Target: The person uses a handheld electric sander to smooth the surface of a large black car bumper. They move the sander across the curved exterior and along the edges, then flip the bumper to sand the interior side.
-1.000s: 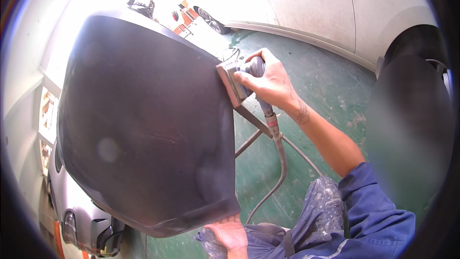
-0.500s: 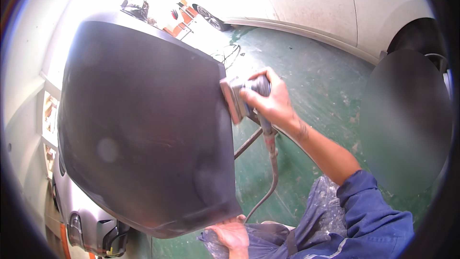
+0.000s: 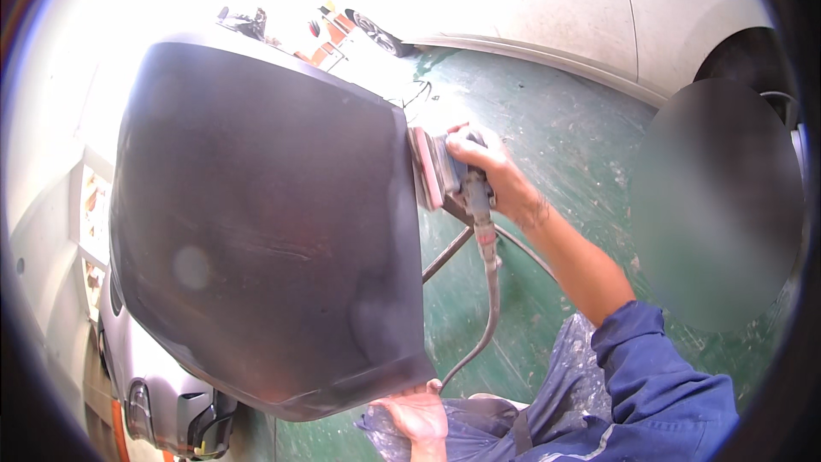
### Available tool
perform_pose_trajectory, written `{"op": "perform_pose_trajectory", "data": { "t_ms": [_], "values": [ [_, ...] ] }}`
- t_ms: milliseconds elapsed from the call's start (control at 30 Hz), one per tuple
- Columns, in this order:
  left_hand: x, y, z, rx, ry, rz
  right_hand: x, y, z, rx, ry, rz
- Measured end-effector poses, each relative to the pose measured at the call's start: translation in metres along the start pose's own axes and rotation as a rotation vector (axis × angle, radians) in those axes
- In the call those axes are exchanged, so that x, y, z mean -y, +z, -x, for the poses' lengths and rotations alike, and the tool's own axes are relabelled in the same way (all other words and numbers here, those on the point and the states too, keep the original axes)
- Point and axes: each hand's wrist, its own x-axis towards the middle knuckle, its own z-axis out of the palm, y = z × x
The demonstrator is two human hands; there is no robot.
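Below, a green floor (image 3: pixel 581 137) runs wide, and a big white car (image 3: pixel 539 21) stands on it at the top right. Next comes a large dark panel (image 3: pixel 256 197), left of the middle, with a few pale marks on it. Part of a silver car (image 3: pixel 158 376) shows at the bottom left. A bent gray hose (image 3: pixel 493 308) hangs down from a sander (image 3: pixel 443 162). The sander is just beside the panel's right edge, its pink pad turned to it; I can't tell if they touch. Of the 2 hands, the right hand (image 3: pixel 492 169) is wrapped around the sander. The left hand (image 3: pixel 421 415) lies palm up, spread under the panel's bottom right corner, fingers partly hidden.
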Motion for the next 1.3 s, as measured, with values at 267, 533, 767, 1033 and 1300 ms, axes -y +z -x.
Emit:
{"op": "perform_pose_trajectory", "data": {
  "t_ms": [267, 533, 767, 1033, 1300],
  "values": [
    [0.009, -0.018, 0.000, -0.058, -0.027, 0.047, -0.015, 0.005, -0.013, -0.075, 0.067, -0.212],
    [0.007, -0.008, -0.002, -0.015, -0.022, 0.038, 0.010, -0.007, -0.058, -0.010, 0.032, -0.054],
    [0.006, 0.003, -0.005, 0.060, -0.016, -0.027, -0.023, -0.004, -0.007, -0.020, 0.138, -0.289],
    [0.007, 0.003, -0.004, 0.046, -0.022, -0.008, -0.059, 0.009, 0.072, -0.011, 0.136, -0.332],
    [0.006, 0.000, -0.002, 0.047, 0.007, -0.002, -0.091, 0.020, 0.133, -0.004, 0.030, -0.169]
  ]
}}
